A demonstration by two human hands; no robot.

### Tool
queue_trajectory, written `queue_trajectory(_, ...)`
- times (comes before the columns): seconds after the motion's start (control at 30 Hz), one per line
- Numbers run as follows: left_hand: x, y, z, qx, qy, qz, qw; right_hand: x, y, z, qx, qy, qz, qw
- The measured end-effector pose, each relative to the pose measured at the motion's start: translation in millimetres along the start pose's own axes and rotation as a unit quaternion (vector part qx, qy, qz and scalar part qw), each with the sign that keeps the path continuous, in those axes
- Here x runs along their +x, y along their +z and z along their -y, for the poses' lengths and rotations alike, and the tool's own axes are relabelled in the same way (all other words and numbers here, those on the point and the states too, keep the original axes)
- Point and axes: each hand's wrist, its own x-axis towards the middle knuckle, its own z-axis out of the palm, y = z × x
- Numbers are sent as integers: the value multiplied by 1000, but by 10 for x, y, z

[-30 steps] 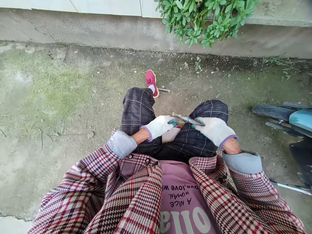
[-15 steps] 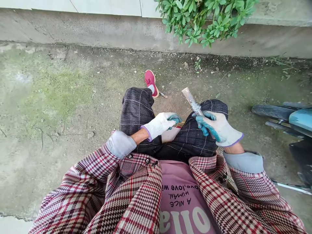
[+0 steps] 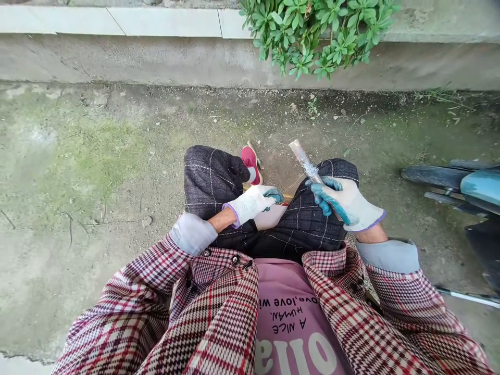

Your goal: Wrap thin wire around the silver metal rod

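I am seated with my knees up, and both hands wear white gloves with teal palms. My right hand [image 3: 346,204] is closed round a thin flat stick [image 3: 307,161] wound with pale thread; the stick points up and to the left above my right knee. A fine thread [image 3: 294,183] runs from the winding down toward my left hand [image 3: 255,202], which rests between my knees with its fingers curled. What those fingers pinch is too small to name. A white object [image 3: 269,216] lies on my lap just under my left hand.
A red shoe [image 3: 251,162] shows beyond my left knee on mossy concrete ground. A low concrete wall [image 3: 156,49] with a green plant [image 3: 312,36] runs across the back. A teal scooter [image 3: 469,187] stands at the right edge.
One second ago both hands held the stick level across my knees. My right hand has since lifted it and tipped it upright, my left hand has let go, and the view has shifted slightly downward.
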Motion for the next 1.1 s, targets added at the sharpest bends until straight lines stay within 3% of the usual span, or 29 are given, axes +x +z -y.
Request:
queue_trajectory(0.2,18,25,94,-14,32,9,999,1,-13,-33,-1,-10,1,1000)
queue_trajectory(0.43,-97,-30,-144,-110,-2,-11,994,-129,-75,138,63,-30,-18,997)
queue_trajectory(0.53,-107,-33,-167,-160,-8,1,987,-197,-186,137,93,-56,4,994)
queue_trajectory(0.63,-85,-45,-131,-185,-31,-1,982,-233,-282,126,95,-69,96,988)
queue_trajectory(0.7,-79,-87,-118,-172,-42,-20,984,-249,-282,150,34,-36,221,974)
queue_trajectory(0.77,-91,-161,-130,-139,-38,-43,989,-268,-208,182,-90,-15,351,932)
queue_trajectory(0.83,-120,-253,-160,-102,-17,-61,993,-278,-84,178,-225,-45,417,880)
queue_trajectory(0.93,-187,-367,-210,-65,8,-71,995,-224,76,65,-398,-87,353,842)
queue_trajectory(1.0,-247,-403,-242,-44,12,-61,997,-131,85,-44,-503,-69,226,831)
queue_trajectory(1.1,-341,-389,-285,-23,15,-30,999,20,-62,-142,-522,-45,143,840)
